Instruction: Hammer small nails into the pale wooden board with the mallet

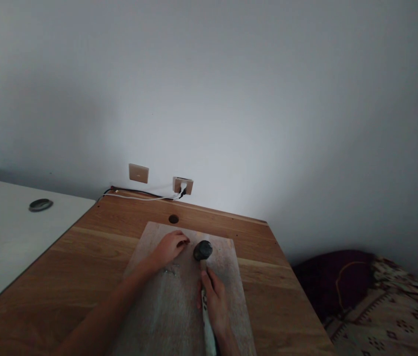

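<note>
Wooden tabletop (275,291), lower centre: right grip (216,299) clamped the mallet (203,250); left grip (173,245), I couldn't tell; short, controlled strokes suited!

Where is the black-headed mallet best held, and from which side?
Hold the mallet by its slim handle, probably from the near right: it runs toward the person, away from the bulky head, and the right hand wraps it there.

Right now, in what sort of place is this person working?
Probably a room in a home, perhaps a bedroom: a wooden table stands by a wall with a power socket, and patterned fabric, possibly bedding, lies to the right.
</note>
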Action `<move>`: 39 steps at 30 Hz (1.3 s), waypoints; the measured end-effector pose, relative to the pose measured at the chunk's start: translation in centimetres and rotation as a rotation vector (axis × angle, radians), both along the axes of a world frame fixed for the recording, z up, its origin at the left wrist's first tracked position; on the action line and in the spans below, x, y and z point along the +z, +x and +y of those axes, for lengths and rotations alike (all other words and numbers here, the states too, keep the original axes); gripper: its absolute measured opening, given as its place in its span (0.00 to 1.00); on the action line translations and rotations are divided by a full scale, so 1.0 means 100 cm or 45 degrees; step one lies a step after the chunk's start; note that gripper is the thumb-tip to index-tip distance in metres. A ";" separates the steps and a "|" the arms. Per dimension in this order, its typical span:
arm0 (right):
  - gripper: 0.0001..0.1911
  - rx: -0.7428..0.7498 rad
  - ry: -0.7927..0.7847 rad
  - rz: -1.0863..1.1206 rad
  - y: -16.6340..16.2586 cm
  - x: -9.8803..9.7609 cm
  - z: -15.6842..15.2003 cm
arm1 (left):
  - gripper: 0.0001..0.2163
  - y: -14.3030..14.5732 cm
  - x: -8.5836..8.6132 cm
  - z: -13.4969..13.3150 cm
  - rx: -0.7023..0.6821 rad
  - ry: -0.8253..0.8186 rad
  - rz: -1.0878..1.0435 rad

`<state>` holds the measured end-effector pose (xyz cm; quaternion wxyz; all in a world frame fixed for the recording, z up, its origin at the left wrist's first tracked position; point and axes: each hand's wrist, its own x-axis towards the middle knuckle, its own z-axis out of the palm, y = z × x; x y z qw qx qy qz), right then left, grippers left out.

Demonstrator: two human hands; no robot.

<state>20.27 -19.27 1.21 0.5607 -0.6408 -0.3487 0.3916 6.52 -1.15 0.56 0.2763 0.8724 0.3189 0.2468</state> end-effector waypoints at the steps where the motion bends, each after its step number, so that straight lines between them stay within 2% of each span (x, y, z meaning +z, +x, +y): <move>1: 0.30 0.010 -0.012 0.016 0.001 0.001 0.002 | 0.11 0.002 -0.003 -0.001 0.028 -0.005 -0.020; 5: 0.28 0.074 -0.002 0.108 0.002 0.014 0.021 | 0.12 0.003 -0.008 -0.002 0.088 -0.025 -0.053; 8: 0.29 0.132 0.049 0.204 -0.002 0.024 0.043 | 0.14 0.002 -0.005 -0.001 0.114 -0.107 -0.086; 11: 0.30 0.141 0.082 0.254 -0.009 0.025 0.056 | 0.18 0.003 -0.002 -0.002 0.149 -0.171 -0.118; 16: 0.32 0.123 0.008 0.275 -0.010 0.012 0.049 | 0.20 0.002 -0.003 -0.003 0.147 -0.171 -0.177; 19: 0.30 0.100 0.070 0.232 -0.009 0.008 0.045 | 0.21 0.002 -0.006 -0.002 0.149 -0.214 -0.181; 29: 0.27 0.221 0.128 0.114 -0.012 0.010 0.042 | 0.23 0.001 -0.005 -0.001 0.163 -0.239 -0.209; 39: 0.25 0.218 0.143 0.052 -0.012 0.009 0.044 | 0.19 -0.001 -0.002 0.000 0.116 -0.261 -0.240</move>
